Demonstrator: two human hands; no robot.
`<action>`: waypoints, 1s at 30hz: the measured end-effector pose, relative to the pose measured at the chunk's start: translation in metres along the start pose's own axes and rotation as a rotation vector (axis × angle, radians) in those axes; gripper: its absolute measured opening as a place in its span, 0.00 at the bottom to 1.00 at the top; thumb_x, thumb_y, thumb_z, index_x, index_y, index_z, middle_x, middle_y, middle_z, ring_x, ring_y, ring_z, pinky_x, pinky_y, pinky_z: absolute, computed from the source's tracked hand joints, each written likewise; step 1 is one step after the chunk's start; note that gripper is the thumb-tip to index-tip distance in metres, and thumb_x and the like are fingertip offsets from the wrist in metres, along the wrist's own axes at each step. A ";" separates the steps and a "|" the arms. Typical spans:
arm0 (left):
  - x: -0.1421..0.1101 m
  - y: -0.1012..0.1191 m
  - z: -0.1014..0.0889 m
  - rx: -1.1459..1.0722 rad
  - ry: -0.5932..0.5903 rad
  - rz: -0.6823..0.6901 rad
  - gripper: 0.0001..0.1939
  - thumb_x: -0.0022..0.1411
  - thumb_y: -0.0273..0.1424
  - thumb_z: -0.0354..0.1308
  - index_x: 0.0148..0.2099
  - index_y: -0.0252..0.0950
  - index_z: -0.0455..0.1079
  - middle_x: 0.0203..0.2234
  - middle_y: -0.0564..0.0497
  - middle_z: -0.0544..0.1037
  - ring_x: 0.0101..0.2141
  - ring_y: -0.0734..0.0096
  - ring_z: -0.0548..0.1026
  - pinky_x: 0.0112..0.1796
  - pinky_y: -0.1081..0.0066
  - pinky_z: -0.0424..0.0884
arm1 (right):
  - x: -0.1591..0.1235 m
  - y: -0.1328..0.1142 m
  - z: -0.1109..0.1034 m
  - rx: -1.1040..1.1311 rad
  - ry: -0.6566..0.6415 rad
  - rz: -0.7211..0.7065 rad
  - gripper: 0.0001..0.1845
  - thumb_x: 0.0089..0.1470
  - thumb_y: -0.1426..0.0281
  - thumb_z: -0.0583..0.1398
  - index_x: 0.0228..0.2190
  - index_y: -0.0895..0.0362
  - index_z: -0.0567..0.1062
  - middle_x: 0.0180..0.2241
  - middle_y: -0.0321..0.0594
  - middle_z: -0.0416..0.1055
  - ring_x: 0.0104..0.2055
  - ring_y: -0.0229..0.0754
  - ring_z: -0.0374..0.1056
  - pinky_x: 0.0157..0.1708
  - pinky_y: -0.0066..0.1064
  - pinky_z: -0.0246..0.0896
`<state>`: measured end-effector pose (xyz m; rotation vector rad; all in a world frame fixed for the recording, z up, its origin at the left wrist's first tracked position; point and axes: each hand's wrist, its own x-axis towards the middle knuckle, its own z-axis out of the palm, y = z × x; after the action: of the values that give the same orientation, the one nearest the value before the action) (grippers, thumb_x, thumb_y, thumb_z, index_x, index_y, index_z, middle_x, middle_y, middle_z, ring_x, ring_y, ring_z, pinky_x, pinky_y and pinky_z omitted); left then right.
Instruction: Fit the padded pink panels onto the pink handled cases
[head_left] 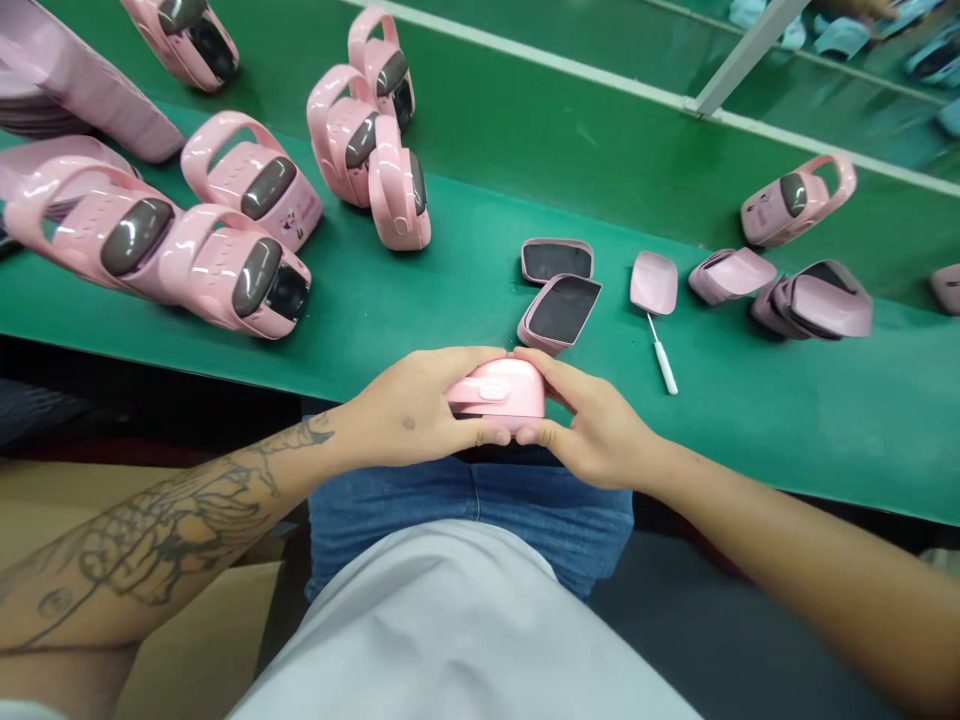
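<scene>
Between my two hands, at the bench's near edge, is a glossy pink plastic casing (510, 385) with a handle, lying on its side. My left hand (435, 405) grips its left end, fingers on the far side and thumb on the near side. My right hand (581, 410) holds the right end the same way, with the thumb tips close together. Just beyond the casing lie pink-rimmed covers with dark faces, one (557, 262) behind a small stack (561, 312). The casing's underside is hidden.
A white-handled screwdriver (665, 368) touches or lies by a pink cover (654, 283). Further right are stacked pink covers (814, 300) and a handled pink unit (795, 203). Several handled pink units (247, 270) crowd the left of the green bench (465, 270). A cardboard box (202, 640) sits below left.
</scene>
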<state>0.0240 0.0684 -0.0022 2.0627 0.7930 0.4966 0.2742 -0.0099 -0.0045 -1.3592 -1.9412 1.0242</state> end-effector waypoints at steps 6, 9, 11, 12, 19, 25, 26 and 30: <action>0.006 0.000 -0.004 0.064 -0.012 0.067 0.44 0.52 0.48 0.79 0.69 0.42 0.75 0.60 0.44 0.83 0.56 0.47 0.83 0.57 0.59 0.77 | -0.011 0.008 0.010 -0.049 0.023 -0.059 0.46 0.69 0.55 0.64 0.78 0.48 0.51 0.78 0.52 0.56 0.80 0.58 0.56 0.77 0.63 0.55; 0.001 -0.004 0.004 0.080 0.059 0.134 0.40 0.58 0.47 0.76 0.68 0.40 0.75 0.58 0.43 0.84 0.55 0.50 0.84 0.57 0.61 0.78 | -0.010 0.008 0.015 -0.040 0.056 -0.094 0.45 0.68 0.55 0.65 0.76 0.50 0.54 0.75 0.53 0.61 0.77 0.58 0.60 0.76 0.60 0.59; -0.001 -0.005 0.009 0.064 0.108 0.149 0.39 0.57 0.48 0.76 0.67 0.39 0.76 0.57 0.42 0.85 0.54 0.50 0.85 0.56 0.62 0.79 | -0.007 0.009 0.018 -0.057 0.088 -0.124 0.42 0.68 0.57 0.65 0.75 0.51 0.57 0.73 0.54 0.65 0.75 0.58 0.64 0.74 0.58 0.63; -0.001 -0.005 0.011 0.050 0.125 0.149 0.39 0.57 0.48 0.76 0.66 0.38 0.77 0.57 0.42 0.86 0.53 0.50 0.85 0.55 0.62 0.80 | -0.006 0.010 0.019 -0.074 0.114 -0.145 0.42 0.68 0.57 0.65 0.75 0.51 0.58 0.72 0.54 0.66 0.74 0.59 0.66 0.73 0.58 0.65; 0.010 -0.012 -0.007 -0.152 0.022 0.074 0.46 0.48 0.46 0.82 0.68 0.44 0.75 0.62 0.41 0.82 0.58 0.46 0.83 0.62 0.53 0.77 | -0.012 0.019 0.023 0.191 0.167 0.040 0.41 0.65 0.54 0.67 0.72 0.49 0.64 0.72 0.51 0.68 0.72 0.60 0.70 0.70 0.55 0.69; -0.012 -0.031 0.016 -0.532 0.078 -0.007 0.62 0.43 0.39 0.86 0.77 0.44 0.63 0.71 0.33 0.71 0.70 0.38 0.71 0.68 0.45 0.70 | -0.045 0.035 0.064 0.540 0.488 0.092 0.45 0.66 0.45 0.62 0.75 0.47 0.60 0.71 0.54 0.69 0.70 0.64 0.71 0.64 0.60 0.73; -0.016 -0.031 0.024 -0.583 0.067 -0.012 0.60 0.44 0.39 0.86 0.76 0.43 0.65 0.70 0.32 0.72 0.70 0.38 0.72 0.68 0.46 0.71 | -0.049 0.037 0.073 0.556 0.520 0.099 0.47 0.65 0.42 0.61 0.75 0.48 0.58 0.71 0.56 0.68 0.71 0.66 0.70 0.64 0.62 0.73; -0.026 -0.025 0.045 -0.673 0.136 0.008 0.52 0.48 0.37 0.84 0.73 0.39 0.70 0.67 0.33 0.77 0.67 0.41 0.76 0.67 0.50 0.73 | -0.049 0.033 0.093 0.590 0.585 0.115 0.47 0.66 0.39 0.56 0.75 0.49 0.56 0.71 0.58 0.68 0.71 0.67 0.69 0.64 0.65 0.72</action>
<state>0.0235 0.0354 -0.0500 1.4188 0.5861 0.7916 0.2341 -0.0747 -0.0842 -1.2419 -1.0375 0.9969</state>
